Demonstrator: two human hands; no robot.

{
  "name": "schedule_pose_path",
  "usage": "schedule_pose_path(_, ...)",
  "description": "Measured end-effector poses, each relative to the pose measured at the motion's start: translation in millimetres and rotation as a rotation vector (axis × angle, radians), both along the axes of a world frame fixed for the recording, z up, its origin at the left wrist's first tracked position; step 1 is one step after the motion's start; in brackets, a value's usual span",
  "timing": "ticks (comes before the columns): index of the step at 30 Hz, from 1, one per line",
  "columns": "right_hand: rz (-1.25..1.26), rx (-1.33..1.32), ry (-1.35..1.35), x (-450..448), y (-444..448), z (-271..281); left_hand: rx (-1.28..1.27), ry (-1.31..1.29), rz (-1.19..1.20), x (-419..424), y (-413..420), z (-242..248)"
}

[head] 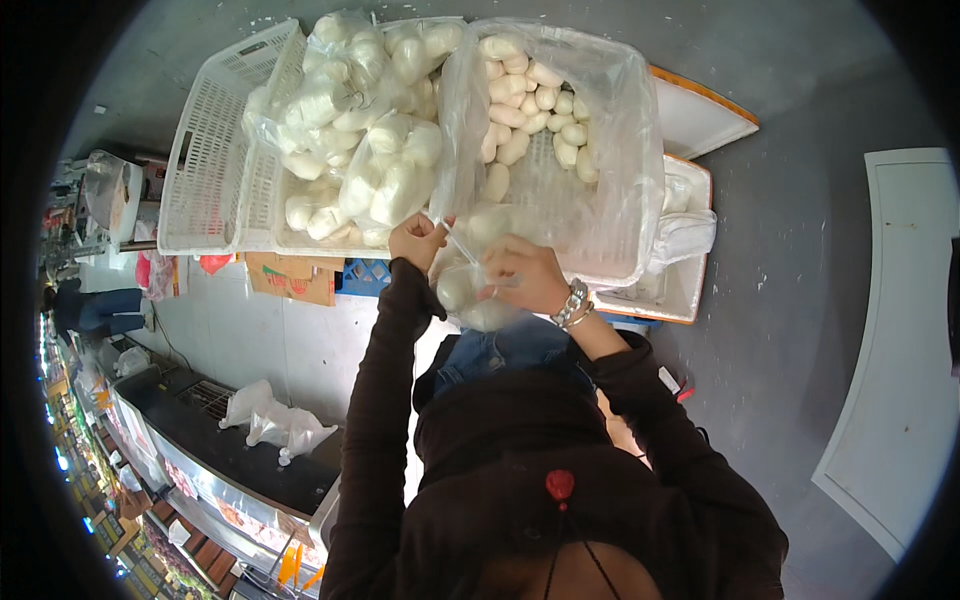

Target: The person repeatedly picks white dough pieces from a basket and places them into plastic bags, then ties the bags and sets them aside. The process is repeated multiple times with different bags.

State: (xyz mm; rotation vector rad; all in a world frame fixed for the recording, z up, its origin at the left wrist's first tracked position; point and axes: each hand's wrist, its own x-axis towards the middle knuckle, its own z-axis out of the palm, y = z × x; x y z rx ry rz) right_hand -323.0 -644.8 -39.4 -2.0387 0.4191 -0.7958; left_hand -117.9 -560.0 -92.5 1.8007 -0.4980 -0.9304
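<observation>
My left hand (417, 241) pinches a thin white strip, perhaps the twisted neck of a clear plastic bag (459, 315) or a tie. This bag hangs in front of my waist with several smooth white rounded food pieces (491, 313) inside. My right hand (523, 276) grips the bag near its gathered top, fingers curled and partly blurred. Just beyond my hands stands a crate lined with clear plastic (615, 217), where loose white oval pieces (517, 97) lie toward the far left. Left of it, a white crate (262, 244) is heaped with filled, clear bags (390, 172).
A perforated white plastic crate (214, 150) adjoins at far left. Orange-edged white boxes (694, 300) stand at right, one with a white bag (686, 236) on it. Cardboard (292, 277) and a blue crate (364, 277) sit below. A dark counter (225, 442) holds white bags (277, 424); a person (101, 311) stands beyond.
</observation>
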Motion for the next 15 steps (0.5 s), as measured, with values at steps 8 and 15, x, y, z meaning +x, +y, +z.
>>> schedule_pose_path(8,0.140,0.898,0.178,1,5,-5,-0.462,0.389,-0.393,-13,24,40)
schedule_pose_path(15,0.123,1.009,0.114,8,11,-13,-0.263,0.182,-0.683,-15,23,67)
